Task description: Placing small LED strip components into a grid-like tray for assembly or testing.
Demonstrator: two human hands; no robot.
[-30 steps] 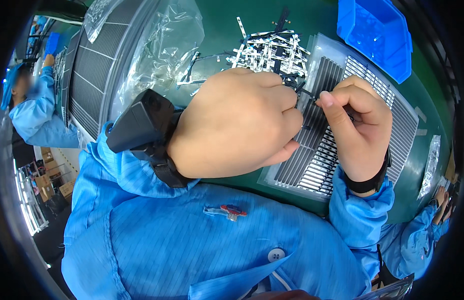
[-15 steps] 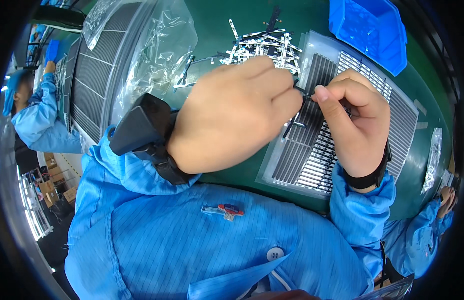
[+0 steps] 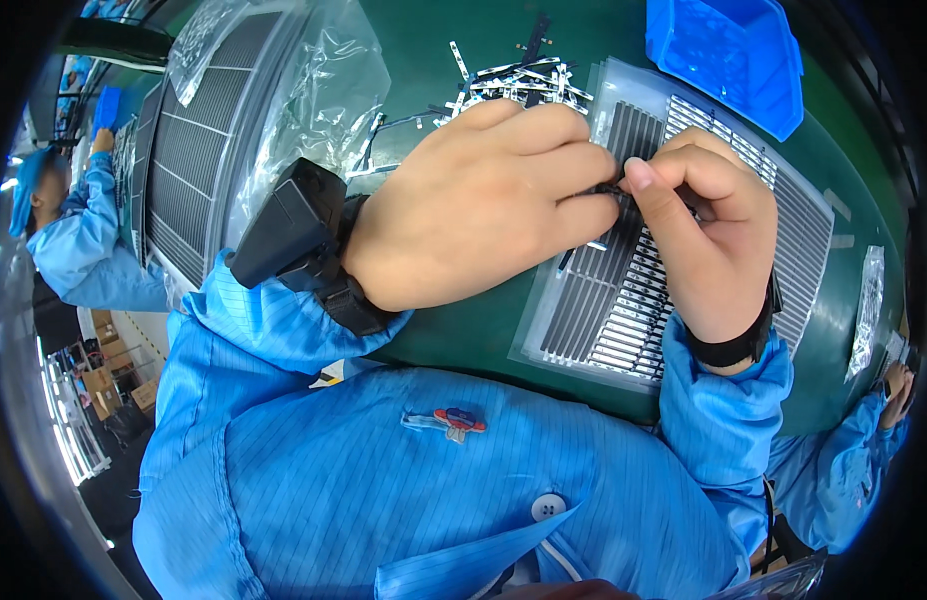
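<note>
My left hand (image 3: 493, 205) is curled closed over the near-left edge of a tray, back of the hand upward. My right hand (image 3: 713, 230) pinches with thumb and forefinger, its tips meeting the left fingertips. Between them shows a bit of a thin dark strip (image 3: 619, 187); most of it is hidden by the fingers. A dark end with a pale mark pokes out below my left fingers. Under both hands lies the clear tray (image 3: 543, 335), filled with rows of slim grey, black and white strips (image 3: 628, 330).
A heap of loose black-and-white strips (image 3: 513, 85) lies beyond my left hand. At the far right stands a blue bin (image 3: 723, 60). Stacked trays (image 3: 198, 140) and clear plastic film (image 3: 323, 90) lie left. Co-workers in blue (image 3: 83, 220) sit at both sides.
My left hand has shifted slightly right, bringing its fingers closer to my right fingertips. The strip end beneath it shows less. My right hand stays nearly in place, still pinching.
</note>
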